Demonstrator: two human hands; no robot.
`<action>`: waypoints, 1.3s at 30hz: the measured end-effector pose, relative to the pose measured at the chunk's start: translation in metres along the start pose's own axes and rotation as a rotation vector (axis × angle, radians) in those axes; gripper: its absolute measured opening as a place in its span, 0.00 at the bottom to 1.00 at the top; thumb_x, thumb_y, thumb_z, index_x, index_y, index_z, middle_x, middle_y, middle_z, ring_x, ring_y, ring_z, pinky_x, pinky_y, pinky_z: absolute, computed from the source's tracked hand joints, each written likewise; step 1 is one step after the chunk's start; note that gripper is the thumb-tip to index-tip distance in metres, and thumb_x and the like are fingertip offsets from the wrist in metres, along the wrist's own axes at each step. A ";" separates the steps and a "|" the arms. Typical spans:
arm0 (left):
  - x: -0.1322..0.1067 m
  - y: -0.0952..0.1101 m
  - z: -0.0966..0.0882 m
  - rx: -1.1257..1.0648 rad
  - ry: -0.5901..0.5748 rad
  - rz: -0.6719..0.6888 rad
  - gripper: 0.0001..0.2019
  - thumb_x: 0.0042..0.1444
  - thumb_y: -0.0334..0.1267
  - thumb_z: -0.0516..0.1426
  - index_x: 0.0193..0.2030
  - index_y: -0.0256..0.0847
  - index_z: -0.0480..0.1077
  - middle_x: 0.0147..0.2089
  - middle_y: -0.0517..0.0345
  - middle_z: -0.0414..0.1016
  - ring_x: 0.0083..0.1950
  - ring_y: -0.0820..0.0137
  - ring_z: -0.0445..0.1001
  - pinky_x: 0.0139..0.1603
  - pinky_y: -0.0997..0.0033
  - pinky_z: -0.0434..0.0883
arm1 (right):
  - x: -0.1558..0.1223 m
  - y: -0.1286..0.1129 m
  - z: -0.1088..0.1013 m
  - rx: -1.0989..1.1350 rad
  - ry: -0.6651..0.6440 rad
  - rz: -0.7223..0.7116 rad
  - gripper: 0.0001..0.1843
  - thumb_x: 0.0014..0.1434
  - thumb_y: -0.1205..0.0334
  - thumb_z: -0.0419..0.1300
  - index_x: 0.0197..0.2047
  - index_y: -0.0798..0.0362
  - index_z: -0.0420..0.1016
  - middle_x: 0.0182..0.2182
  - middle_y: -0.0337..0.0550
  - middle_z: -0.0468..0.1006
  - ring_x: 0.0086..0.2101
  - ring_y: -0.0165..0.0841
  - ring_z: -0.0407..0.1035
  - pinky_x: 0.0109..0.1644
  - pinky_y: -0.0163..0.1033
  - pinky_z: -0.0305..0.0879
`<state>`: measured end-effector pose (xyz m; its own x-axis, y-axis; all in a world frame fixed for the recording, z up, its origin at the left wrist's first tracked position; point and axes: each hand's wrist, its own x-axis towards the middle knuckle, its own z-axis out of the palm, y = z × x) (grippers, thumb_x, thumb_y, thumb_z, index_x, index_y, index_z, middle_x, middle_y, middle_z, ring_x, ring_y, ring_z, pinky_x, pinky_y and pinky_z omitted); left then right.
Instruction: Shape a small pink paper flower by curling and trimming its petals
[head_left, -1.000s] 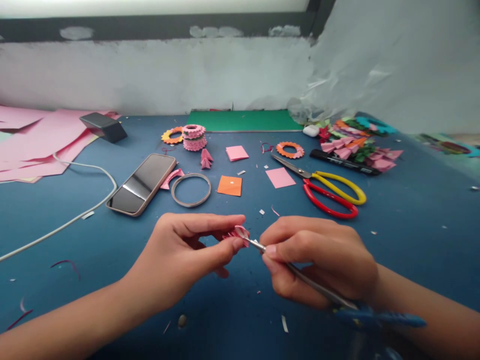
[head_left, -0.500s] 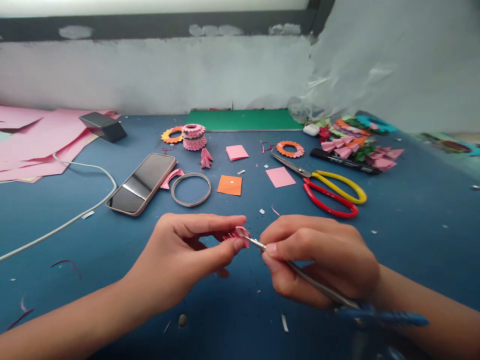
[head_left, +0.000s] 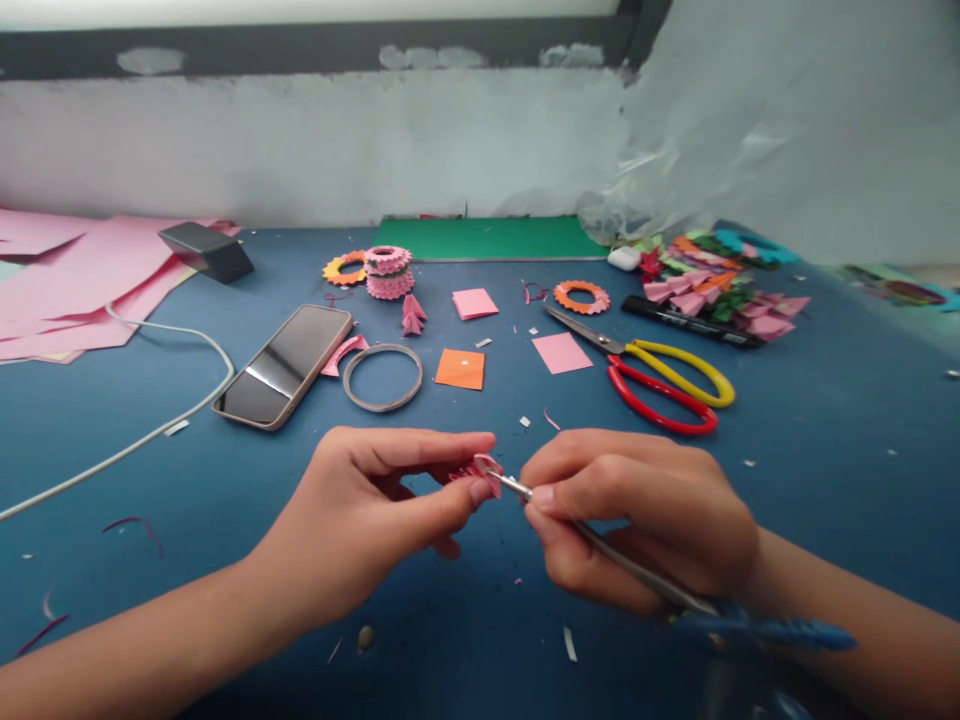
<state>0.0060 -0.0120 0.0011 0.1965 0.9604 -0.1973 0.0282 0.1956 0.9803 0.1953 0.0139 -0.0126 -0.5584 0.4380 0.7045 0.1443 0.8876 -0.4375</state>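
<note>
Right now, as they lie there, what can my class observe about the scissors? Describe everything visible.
The scissors lie flat on the blue table, beyond the right hand, which does not touch them. Their narrow grey blades look metallic and appear closed, pointing away and leftward, tip near the orange and pink ring. The two large loop handles, one yellow, one red, look plastic-coated and stand apart; the red is nearer the viewer.

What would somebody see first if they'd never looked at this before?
Probably the left hand, front and centre, pinching a small pink paper, with the right hand beside it holding a metal tool whose tip meets the paper. Next, perhaps the red-and-yellow scissors, farther back on the right.
</note>
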 end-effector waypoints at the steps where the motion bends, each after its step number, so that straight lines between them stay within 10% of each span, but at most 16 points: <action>1: 0.000 0.000 0.000 -0.001 0.000 0.000 0.09 0.46 0.35 0.65 0.36 0.51 0.79 0.29 0.65 0.80 0.26 0.77 0.75 0.23 0.85 0.76 | 0.001 0.000 0.000 0.001 0.000 -0.003 0.12 0.49 0.80 0.53 0.26 0.52 0.61 0.21 0.38 0.71 0.22 0.25 0.63 0.22 0.30 0.60; 39: -0.001 0.001 -0.001 -0.062 0.000 0.007 0.09 0.46 0.34 0.66 0.36 0.51 0.79 0.29 0.67 0.81 0.22 0.82 0.72 0.22 0.88 0.75 | -0.006 0.001 0.001 -0.112 0.028 -0.096 0.11 0.47 0.78 0.57 0.25 0.53 0.60 0.24 0.37 0.72 0.23 0.22 0.63 0.26 0.25 0.63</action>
<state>0.0050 -0.0123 0.0024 0.1970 0.9617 -0.1906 -0.0341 0.2010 0.9790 0.1981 0.0125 -0.0176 -0.5517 0.3526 0.7559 0.1821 0.9353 -0.3034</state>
